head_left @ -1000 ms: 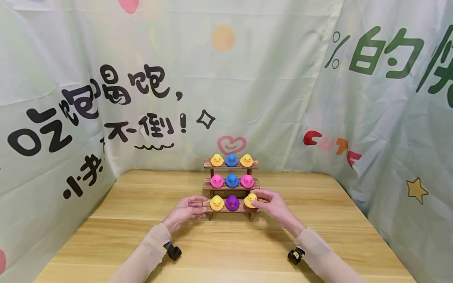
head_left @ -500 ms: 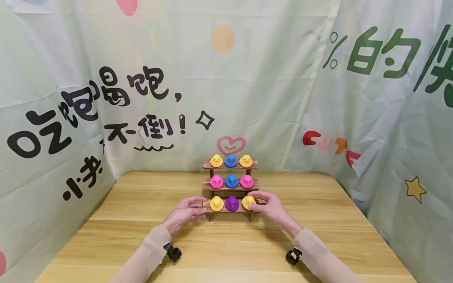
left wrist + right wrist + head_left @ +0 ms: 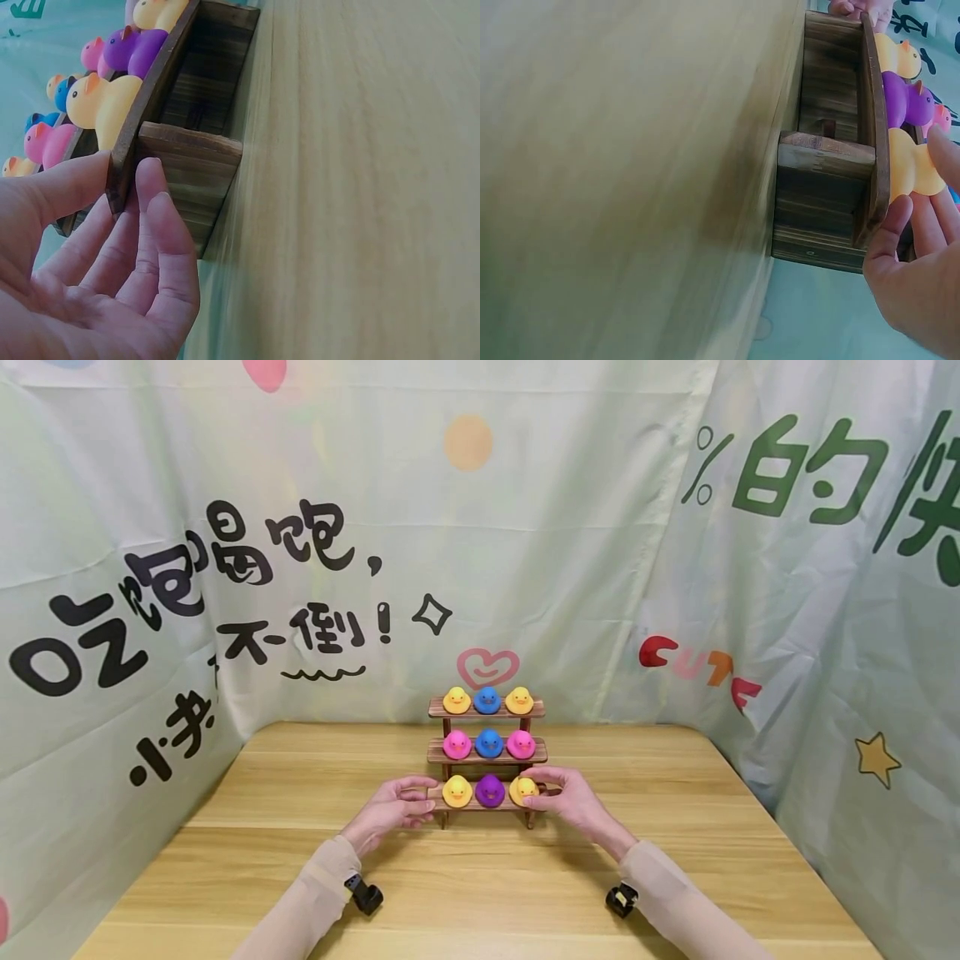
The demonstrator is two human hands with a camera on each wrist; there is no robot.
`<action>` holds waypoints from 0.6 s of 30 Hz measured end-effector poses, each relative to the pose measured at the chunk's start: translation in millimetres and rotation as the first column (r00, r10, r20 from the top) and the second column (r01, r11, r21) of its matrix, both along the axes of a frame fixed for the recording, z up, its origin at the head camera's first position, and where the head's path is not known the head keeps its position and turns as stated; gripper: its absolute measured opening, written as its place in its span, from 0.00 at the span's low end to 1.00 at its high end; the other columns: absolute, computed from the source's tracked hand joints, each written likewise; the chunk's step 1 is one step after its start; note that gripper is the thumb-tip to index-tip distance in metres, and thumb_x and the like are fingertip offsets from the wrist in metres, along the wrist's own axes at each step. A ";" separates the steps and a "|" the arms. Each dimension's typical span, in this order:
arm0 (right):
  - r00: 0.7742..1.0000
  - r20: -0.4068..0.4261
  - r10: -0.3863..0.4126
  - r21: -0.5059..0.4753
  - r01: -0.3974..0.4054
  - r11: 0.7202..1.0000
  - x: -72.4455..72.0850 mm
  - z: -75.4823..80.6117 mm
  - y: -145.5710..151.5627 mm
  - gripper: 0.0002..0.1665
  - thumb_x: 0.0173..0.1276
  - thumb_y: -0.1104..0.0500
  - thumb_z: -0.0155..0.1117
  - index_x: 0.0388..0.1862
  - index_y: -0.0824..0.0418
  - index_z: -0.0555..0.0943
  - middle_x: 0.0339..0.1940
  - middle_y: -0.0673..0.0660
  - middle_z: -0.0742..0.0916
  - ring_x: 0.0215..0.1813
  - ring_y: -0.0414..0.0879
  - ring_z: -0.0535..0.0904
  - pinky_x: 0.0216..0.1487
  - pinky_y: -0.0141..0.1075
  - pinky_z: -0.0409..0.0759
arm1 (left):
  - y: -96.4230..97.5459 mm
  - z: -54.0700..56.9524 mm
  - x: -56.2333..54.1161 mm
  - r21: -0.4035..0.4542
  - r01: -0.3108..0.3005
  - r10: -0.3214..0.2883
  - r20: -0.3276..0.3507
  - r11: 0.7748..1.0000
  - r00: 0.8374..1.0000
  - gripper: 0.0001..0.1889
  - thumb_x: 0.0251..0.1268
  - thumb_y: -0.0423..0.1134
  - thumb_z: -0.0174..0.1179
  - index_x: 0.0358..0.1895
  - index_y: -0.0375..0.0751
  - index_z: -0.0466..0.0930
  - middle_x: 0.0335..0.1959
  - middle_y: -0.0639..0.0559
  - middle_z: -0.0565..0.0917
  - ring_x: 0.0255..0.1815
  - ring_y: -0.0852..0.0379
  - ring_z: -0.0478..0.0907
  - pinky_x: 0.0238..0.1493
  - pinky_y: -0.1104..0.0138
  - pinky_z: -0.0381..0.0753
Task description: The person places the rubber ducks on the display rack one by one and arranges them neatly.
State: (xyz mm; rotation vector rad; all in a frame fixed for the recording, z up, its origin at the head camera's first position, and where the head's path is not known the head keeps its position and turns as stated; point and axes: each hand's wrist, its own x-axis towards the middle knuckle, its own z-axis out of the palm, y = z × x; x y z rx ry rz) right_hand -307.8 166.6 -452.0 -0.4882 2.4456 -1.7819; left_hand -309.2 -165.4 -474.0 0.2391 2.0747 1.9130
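Observation:
A three-tier wooden display stand [image 3: 476,807] carries rubber ducks in rows of three. On its lowest step sit a yellow duck [image 3: 457,791], a purple duck [image 3: 491,791] and, at the right, another yellow duck [image 3: 522,791]. My left hand [image 3: 390,810] grips the left end of that step, thumb above and fingers below, as the left wrist view shows. With my right hand [image 3: 573,802] I hold the right yellow duck between thumb and fingers. In the right wrist view this duck rests on the step, partly covered by the hand.
Pink ducks flank a blue duck [image 3: 489,744] on the middle step. The top step has a blue duck [image 3: 487,700] between yellow ones. The stand is on a wooden table [image 3: 480,893], with a printed cloth [image 3: 555,568] behind and at both sides.
My right hand has moved slightly left with the yellow duck, which now sits closer to the purple one and faces forward. The left hand keeps its grip on the step.

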 end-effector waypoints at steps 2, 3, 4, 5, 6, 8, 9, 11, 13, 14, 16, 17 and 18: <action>1.000 -0.009 0.002 0.015 -0.002 1.000 0.3 0.2 -0.3 0.23 0.59 0.62 0.75 0.54 0.64 0.82 0.52 0.60 0.87 0.51 0.47 0.80 0.49 0.29 0.84 | -0.1 0.1 0.2 -0.001 0.001 -0.001 0.001 1.000 1.000 0.24 0.64 0.34 0.64 0.63 0.34 0.72 0.42 0.49 0.87 0.37 0.55 0.85 0.37 0.67 0.86; 1.000 -0.005 -0.001 0.018 0.001 1.000 0.5 0.6 -0.5 0.23 0.58 0.61 0.75 0.54 0.63 0.83 0.52 0.60 0.87 0.52 0.48 0.80 0.49 0.29 0.83 | -0.1 0.1 0.2 -0.002 0.001 -0.001 -0.001 1.000 1.000 0.24 0.64 0.34 0.64 0.63 0.34 0.72 0.42 0.49 0.87 0.37 0.55 0.85 0.37 0.67 0.86; 1.000 -0.003 -0.003 0.020 0.003 1.000 0.9 1.1 -0.8 0.23 0.58 0.61 0.75 0.54 0.63 0.83 0.52 0.60 0.87 0.52 0.48 0.80 0.49 0.29 0.83 | -0.2 0.0 0.4 -0.002 0.001 -0.001 -0.001 1.000 1.000 0.24 0.64 0.34 0.65 0.63 0.34 0.73 0.41 0.50 0.87 0.37 0.55 0.85 0.37 0.67 0.86; 1.000 -0.006 -0.002 0.024 0.002 1.000 1.2 1.4 -0.9 0.23 0.58 0.61 0.75 0.54 0.63 0.83 0.52 0.60 0.87 0.53 0.49 0.80 0.49 0.29 0.83 | -0.1 -0.2 0.2 -0.004 -0.001 0.001 0.000 1.000 1.000 0.24 0.64 0.34 0.65 0.62 0.35 0.73 0.41 0.50 0.87 0.37 0.55 0.85 0.37 0.67 0.86; 1.000 -0.009 0.001 0.028 -0.001 1.000 1.5 1.7 -0.9 0.23 0.58 0.60 0.75 0.54 0.63 0.83 0.52 0.60 0.87 0.53 0.50 0.80 0.49 0.29 0.83 | 0.0 -0.2 0.2 -0.005 -0.002 0.002 -0.001 1.000 1.000 0.24 0.64 0.34 0.65 0.62 0.35 0.73 0.41 0.50 0.87 0.37 0.55 0.85 0.36 0.67 0.86; 1.000 -0.013 0.005 0.033 -0.004 0.999 2.1 2.2 -1.0 0.23 0.59 0.60 0.75 0.54 0.63 0.83 0.52 0.60 0.86 0.54 0.51 0.80 0.50 0.29 0.83 | 0.3 -0.7 -0.1 -0.007 -0.006 0.006 0.000 1.000 1.000 0.23 0.64 0.33 0.65 0.62 0.35 0.73 0.40 0.51 0.87 0.36 0.55 0.85 0.36 0.67 0.86; 1.000 -0.012 0.004 0.034 -0.004 0.999 2.1 2.4 -1.0 0.23 0.59 0.60 0.75 0.54 0.62 0.83 0.52 0.60 0.86 0.54 0.51 0.80 0.50 0.29 0.83 | 0.5 -0.8 -0.3 -0.008 -0.008 0.008 0.002 1.000 1.000 0.23 0.64 0.33 0.65 0.62 0.35 0.74 0.40 0.50 0.87 0.36 0.55 0.85 0.36 0.67 0.86; 1.000 -0.012 0.005 0.035 -0.005 0.999 1.9 2.2 -1.2 0.23 0.59 0.60 0.75 0.54 0.62 0.83 0.52 0.60 0.86 0.54 0.51 0.80 0.50 0.29 0.83 | 0.7 -0.5 -0.3 -0.012 -0.015 0.016 0.004 1.000 1.000 0.23 0.64 0.33 0.64 0.62 0.36 0.74 0.41 0.50 0.87 0.36 0.55 0.85 0.36 0.68 0.86; 1.000 -0.014 0.006 0.036 -0.005 0.999 1.6 1.9 -1.3 0.23 0.59 0.60 0.75 0.54 0.62 0.83 0.53 0.60 0.86 0.54 0.50 0.80 0.49 0.28 0.83 | 0.6 -0.3 -0.2 -0.017 -0.020 0.020 0.000 1.000 1.000 0.23 0.64 0.32 0.64 0.62 0.35 0.74 0.41 0.50 0.87 0.36 0.55 0.85 0.35 0.68 0.86; 1.000 -0.016 0.007 0.035 -0.006 0.999 1.3 1.6 -1.2 0.23 0.59 0.60 0.75 0.54 0.63 0.83 0.52 0.60 0.86 0.54 0.50 0.80 0.49 0.28 0.83 | 0.6 0.0 -0.1 -0.019 -0.023 0.023 0.001 1.000 1.000 0.23 0.64 0.32 0.64 0.62 0.36 0.74 0.41 0.49 0.86 0.36 0.54 0.85 0.35 0.68 0.86; 1.000 -0.019 0.008 0.035 -0.008 0.999 1.3 1.3 -1.4 0.23 0.59 0.61 0.75 0.54 0.63 0.83 0.52 0.60 0.86 0.54 0.51 0.80 0.49 0.28 0.84 | 0.6 0.1 0.0 -0.022 -0.025 0.025 0.000 0.999 1.000 0.23 0.64 0.32 0.64 0.61 0.36 0.74 0.41 0.49 0.86 0.36 0.54 0.85 0.35 0.67 0.86; 1.000 -0.021 0.009 0.036 -0.009 0.999 1.5 1.3 -1.6 0.23 0.59 0.61 0.75 0.54 0.63 0.82 0.52 0.61 0.86 0.54 0.51 0.80 0.50 0.28 0.84 | 0.5 0.1 0.0 -0.023 -0.024 0.024 0.001 0.999 1.000 0.23 0.63 0.32 0.64 0.61 0.36 0.74 0.42 0.49 0.86 0.36 0.54 0.85 0.35 0.67 0.86; 1.000 -0.024 0.012 0.038 -0.011 0.999 1.6 1.3 -1.4 0.24 0.59 0.61 0.75 0.54 0.63 0.82 0.53 0.61 0.86 0.54 0.52 0.80 0.50 0.29 0.84 | 0.4 0.1 -0.2 -0.022 -0.022 0.022 0.002 1.000 1.000 0.23 0.63 0.31 0.64 0.61 0.35 0.74 0.42 0.49 0.86 0.37 0.54 0.85 0.35 0.67 0.86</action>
